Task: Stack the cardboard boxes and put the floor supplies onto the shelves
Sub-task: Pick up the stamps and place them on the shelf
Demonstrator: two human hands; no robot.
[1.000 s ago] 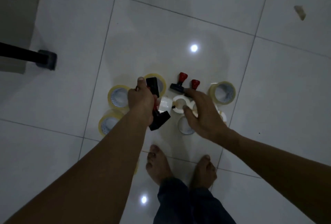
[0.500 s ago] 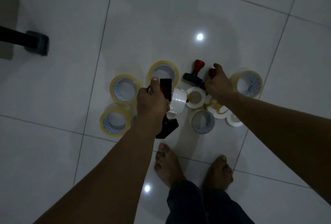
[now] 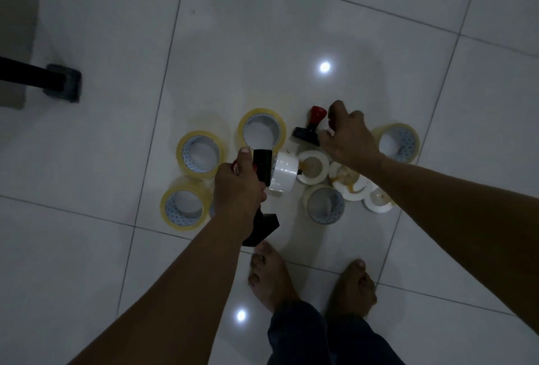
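Left hand (image 3: 237, 186) grips tape dispenser (image 3: 264, 166) | right hand (image 3: 348, 138) grips second stamp (image 3: 331, 124) beside red-knobbed stamp (image 3: 313, 125) | tape rolls (image 3: 201, 152) clustered on tiled floor (image 3: 262, 29).

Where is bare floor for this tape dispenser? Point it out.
Bare tile beyond the tape rolls toward the light reflection, and left of them up to the black foot. Crowded between the left hand and right hand.

Left hand (image 3: 237, 186) grips a tape dispenser (image 3: 262, 166); right hand (image 3: 348, 140), arm outstretched, grips a stamp handle (image 3: 330, 125).
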